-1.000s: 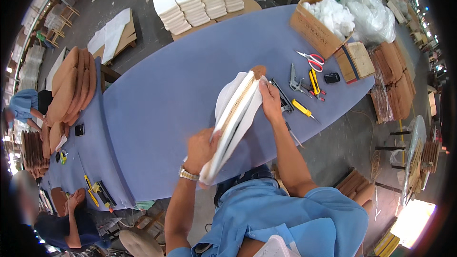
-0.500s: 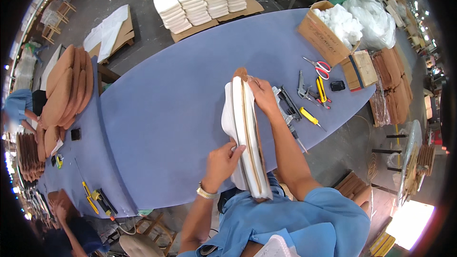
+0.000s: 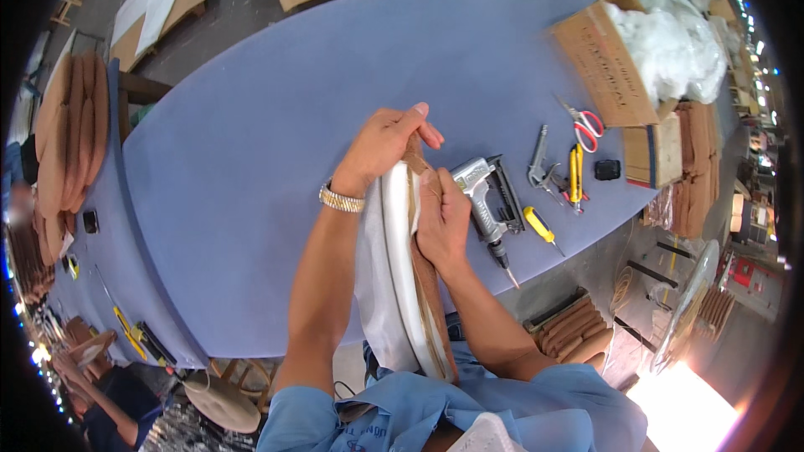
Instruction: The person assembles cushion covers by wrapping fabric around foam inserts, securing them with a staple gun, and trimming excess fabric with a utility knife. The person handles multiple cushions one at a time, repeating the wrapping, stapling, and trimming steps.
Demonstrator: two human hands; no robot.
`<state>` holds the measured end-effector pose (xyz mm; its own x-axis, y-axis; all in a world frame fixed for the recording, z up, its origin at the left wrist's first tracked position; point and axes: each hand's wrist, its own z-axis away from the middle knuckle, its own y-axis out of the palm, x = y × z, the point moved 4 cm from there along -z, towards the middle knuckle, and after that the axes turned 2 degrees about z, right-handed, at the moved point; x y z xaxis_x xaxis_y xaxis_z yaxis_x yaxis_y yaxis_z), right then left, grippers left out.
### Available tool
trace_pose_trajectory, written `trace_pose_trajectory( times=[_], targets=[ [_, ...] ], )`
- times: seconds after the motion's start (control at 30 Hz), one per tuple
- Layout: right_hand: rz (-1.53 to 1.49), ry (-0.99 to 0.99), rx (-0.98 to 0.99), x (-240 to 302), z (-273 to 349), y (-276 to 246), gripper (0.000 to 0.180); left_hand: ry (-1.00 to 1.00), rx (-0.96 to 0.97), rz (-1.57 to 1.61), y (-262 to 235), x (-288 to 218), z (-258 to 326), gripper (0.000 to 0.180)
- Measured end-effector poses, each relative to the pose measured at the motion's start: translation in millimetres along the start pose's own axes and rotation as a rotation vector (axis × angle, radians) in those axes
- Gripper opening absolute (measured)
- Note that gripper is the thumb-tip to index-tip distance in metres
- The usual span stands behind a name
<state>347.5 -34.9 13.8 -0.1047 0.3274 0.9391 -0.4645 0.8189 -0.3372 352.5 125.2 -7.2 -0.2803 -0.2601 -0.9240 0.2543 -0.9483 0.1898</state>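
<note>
Cushion edge-up, long axis forward

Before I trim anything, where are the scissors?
In the head view, the scissors lie at right on the blue table, between the cardboard box and yellow cutter.

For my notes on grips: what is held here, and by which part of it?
A white-and-brown padded piece: left fingers and right fingers hold its far end.
</note>
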Motion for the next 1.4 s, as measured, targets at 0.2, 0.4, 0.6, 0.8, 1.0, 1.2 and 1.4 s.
trace_pose_trajectory(
  times=[0.2,0.4,0.6,0.8,1.0,1.2,1.4],
  targets=[
    [0.083,-0.111,0.247,12,-33,-19,0.038,0.323,-0.293,0.018,12,14,14,0.049],
    [0.065,-0.173,0.45,20,-61,-41,0.036,0.456,-0.398,-0.032,19,14,20,0.042],
    [-0.439,0.239,0.524,-24,-58,-27,0.038,0.506,-0.427,-0.27,25,3,47,0.033],
    [-0.516,0.14,0.546,-23,-59,-22,0.041,0.439,-0.469,-0.732,45,-25,77,0.045],
    [-0.311,0.022,0.482,-4,-60,-30,0.036,0.358,-0.564,-0.906,48,-42,70,0.025],
    [-0.172,-0.254,0.35,10,-55,-34,0.032,0.249,-0.728,-0.244,46,-18,71,0.022],
    [-0.197,-0.352,0.279,4,-51,-28,0.036,0.404,-0.767,-0.075,52,6,70,0.027]
  ],
)
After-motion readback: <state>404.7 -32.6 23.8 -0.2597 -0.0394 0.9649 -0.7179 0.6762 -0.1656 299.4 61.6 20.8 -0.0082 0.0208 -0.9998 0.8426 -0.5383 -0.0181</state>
